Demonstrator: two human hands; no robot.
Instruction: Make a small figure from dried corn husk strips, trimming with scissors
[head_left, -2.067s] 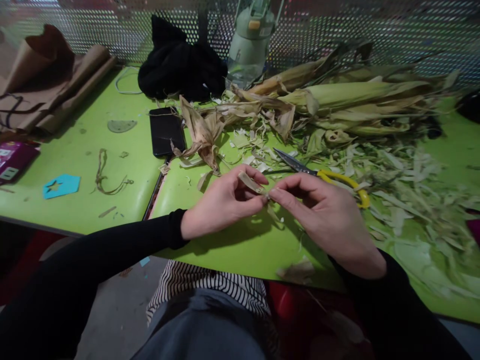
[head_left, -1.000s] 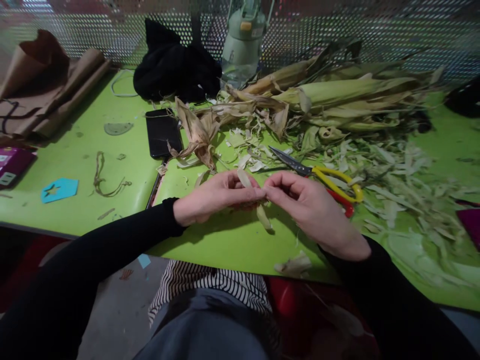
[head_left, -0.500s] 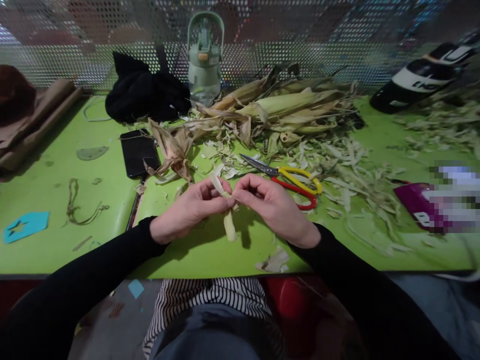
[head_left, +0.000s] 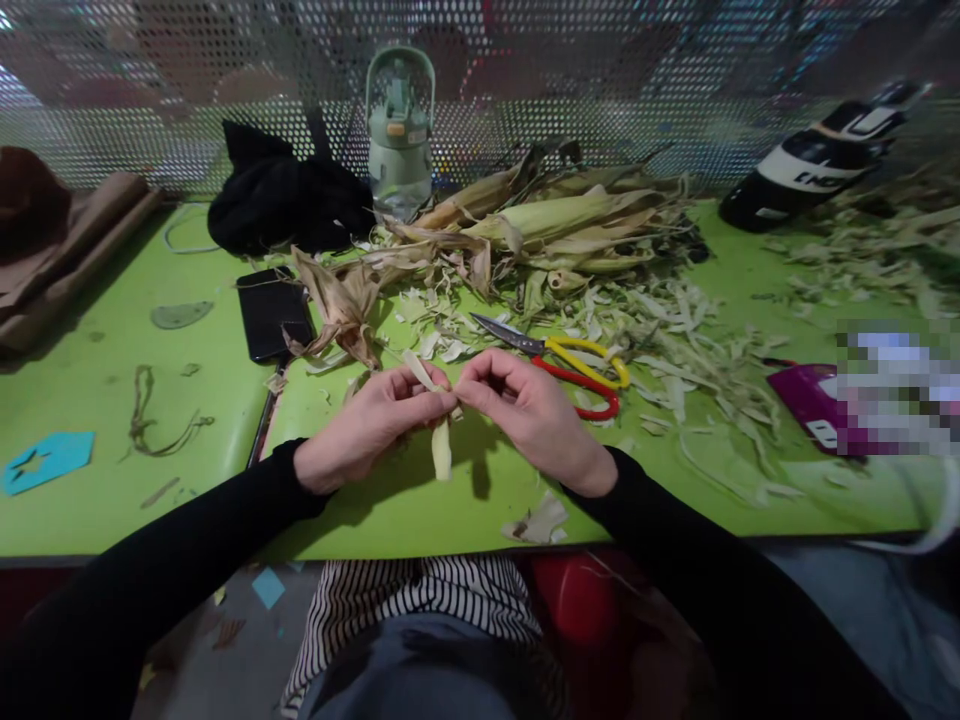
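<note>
Between the thumb and fingers of my left hand (head_left: 382, 412) is a pale corn husk strip (head_left: 442, 450), one end sticking up past the fingers and the other hanging down. My right hand (head_left: 525, 410) pinches close beside it, its fingertips meeting the left ones; what lies in that pinch is too small to make out. Scissors (head_left: 555, 362) with one yellow and one red handle lie just behind my right hand. Dry husk leaves (head_left: 341, 305) rest behind my left hand, and a husk scrap (head_left: 536, 522) lies near the table's front edge.
On the green table (head_left: 202, 500), a heap of corn husks (head_left: 555, 220) and shreds (head_left: 675, 320) spreads behind my hands. A phone (head_left: 274, 315), black cloth (head_left: 289, 200) and water bottle (head_left: 400, 150) stand left of it. A dark bottle (head_left: 802, 170) leans at the right, beyond a purple packet (head_left: 806, 400).
The whole view has shifted slightly, so things appear a little further left and lower. Both hands keep nearly the same pinch around the husk strip.
</note>
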